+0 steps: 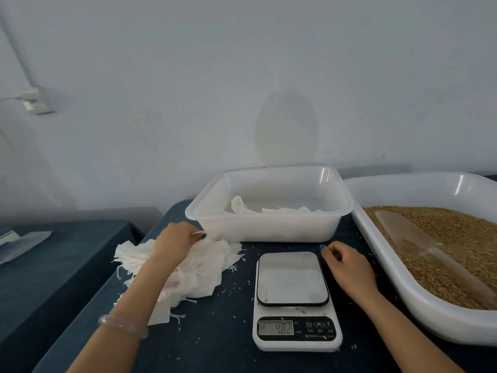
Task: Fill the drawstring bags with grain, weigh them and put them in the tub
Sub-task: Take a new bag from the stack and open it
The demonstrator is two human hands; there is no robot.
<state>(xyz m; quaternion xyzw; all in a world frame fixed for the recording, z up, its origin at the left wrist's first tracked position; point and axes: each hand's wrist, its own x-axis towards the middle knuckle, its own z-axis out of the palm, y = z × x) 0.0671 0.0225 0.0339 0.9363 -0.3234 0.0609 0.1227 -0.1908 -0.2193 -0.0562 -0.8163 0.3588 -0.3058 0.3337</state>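
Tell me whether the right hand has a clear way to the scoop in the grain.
Probably yes. The right hand is empty beside the scale, and the scoop lies uncovered on the grain; only the tray rim sits between them.

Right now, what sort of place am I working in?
Likely a small hand-packing bench against a plain wall: a digital scale, a tray of loose grain with a scoop, and a pile of empty drawstring bags beside a plastic tub.

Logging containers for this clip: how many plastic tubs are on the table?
2. A translucent tub stands behind the scale, with a few white bags inside; a larger white tub sits at the right, holding grain and a scoop. More could lie out of frame.
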